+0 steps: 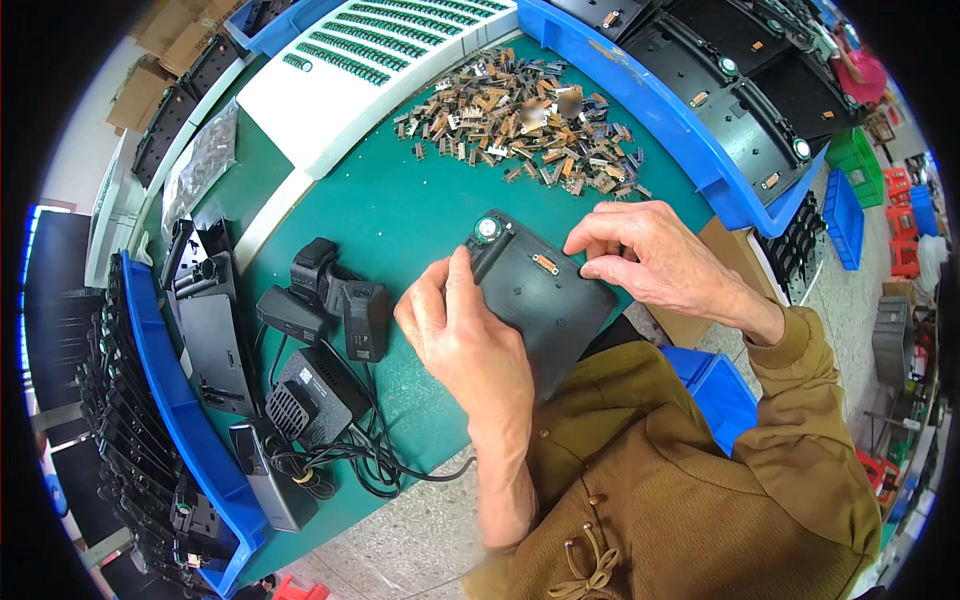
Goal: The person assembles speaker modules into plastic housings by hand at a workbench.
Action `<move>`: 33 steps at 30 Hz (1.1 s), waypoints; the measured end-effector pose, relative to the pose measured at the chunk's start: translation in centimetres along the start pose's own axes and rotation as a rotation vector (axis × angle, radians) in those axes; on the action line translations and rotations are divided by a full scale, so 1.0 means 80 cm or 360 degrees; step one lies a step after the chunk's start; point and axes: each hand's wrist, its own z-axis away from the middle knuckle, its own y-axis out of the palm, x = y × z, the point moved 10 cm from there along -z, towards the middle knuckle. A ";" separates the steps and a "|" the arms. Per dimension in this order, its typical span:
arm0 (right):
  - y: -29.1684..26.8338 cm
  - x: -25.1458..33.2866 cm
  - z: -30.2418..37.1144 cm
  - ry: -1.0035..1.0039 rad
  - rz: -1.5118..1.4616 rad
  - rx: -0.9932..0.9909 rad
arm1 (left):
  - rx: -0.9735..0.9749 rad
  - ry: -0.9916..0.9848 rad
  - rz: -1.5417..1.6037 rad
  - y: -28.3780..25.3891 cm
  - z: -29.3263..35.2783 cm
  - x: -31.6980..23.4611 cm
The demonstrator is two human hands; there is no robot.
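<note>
My left hand (465, 335) grips the left edge of a black plastic housing (550, 322), its thumb on top beside a round silver-and-green part (488, 229). A small orange-and-metal connector (545, 264) sits in the housing's upper face. The housing is tilted over the near edge of the bench, by my lap. At its upper right edge is my right hand (650, 250), fingers curled and thumb drawn toward the index finger. Whether something small is between those fingertips, I cannot tell. Beyond the housing lies a heap of small slide-switch-like parts (520, 115) on the green mat (420, 215).
Black devices with cables (320, 390) lie to the left, near a black housing (215, 340). A white tray (330, 110) with rows of green round parts stands at the back. Blue crates (180, 400), (735, 185) of black housings flank the bench. A plastic bag (205, 160) lies far left.
</note>
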 end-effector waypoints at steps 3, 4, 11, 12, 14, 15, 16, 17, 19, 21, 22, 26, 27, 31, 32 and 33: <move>-0.002 -0.004 0.010 0.0037 0.0019 0.0036 | -0.0009 -0.0001 0.0023 0.000 0.000 -0.001; 0.000 -0.006 0.013 0.0059 0.0011 0.0056 | -0.0011 0.0007 0.0032 0.000 0.001 -0.001; -0.001 -0.015 0.036 0.0319 -0.0014 0.0161 | -0.0102 0.0068 0.0042 -0.006 0.004 -0.003; 0.000 -0.016 0.039 0.0333 -0.0056 0.0167 | -0.0129 0.0089 -0.0006 -0.009 0.004 -0.005; 0.001 -0.022 0.045 0.0354 -0.0097 0.0162 | -0.0150 0.0121 -0.0044 -0.011 0.005 -0.008; 0.003 -0.020 0.045 0.0242 -0.0109 0.0119 | -0.0148 0.0105 0.0012 -0.011 0.006 -0.008; 0.002 -0.016 0.045 0.0129 -0.0122 0.0078 | -0.0145 0.0088 0.0066 -0.011 0.006 -0.006; 0.001 -0.015 0.046 0.0130 -0.0124 0.0071 | -0.0142 0.0095 0.0066 -0.010 0.006 -0.006; 0.004 -0.018 0.045 0.0239 -0.0219 0.0100 | -0.0148 0.0130 0.0088 -0.011 0.005 -0.008; 0.015 -0.030 0.047 0.0480 -0.0615 0.0116 | -0.0156 0.0142 0.0086 -0.015 0.002 -0.007; 0.028 -0.044 0.054 0.0721 -0.1008 0.0138 | -0.0165 0.0147 0.0090 -0.016 0.001 -0.007; 0.019 -0.045 0.060 0.0704 -0.1174 0.0108 | -0.0172 0.0224 0.0141 -0.012 -0.002 -0.016; 0.013 -0.045 0.066 0.0731 -0.1231 0.0084 | -0.0134 0.0240 0.0163 -0.011 -0.001 -0.021; -0.016 -0.046 0.087 0.0677 -0.1298 -0.0007 | -0.0359 0.0273 0.0230 -0.038 0.008 -0.032; -0.025 -0.035 0.089 0.0599 -0.1299 0.0021 | -0.0441 0.0265 0.0349 -0.045 0.010 -0.023; -0.044 -0.034 0.096 0.0593 -0.1263 -0.0070 | -0.0515 0.0248 0.0468 -0.050 0.012 -0.018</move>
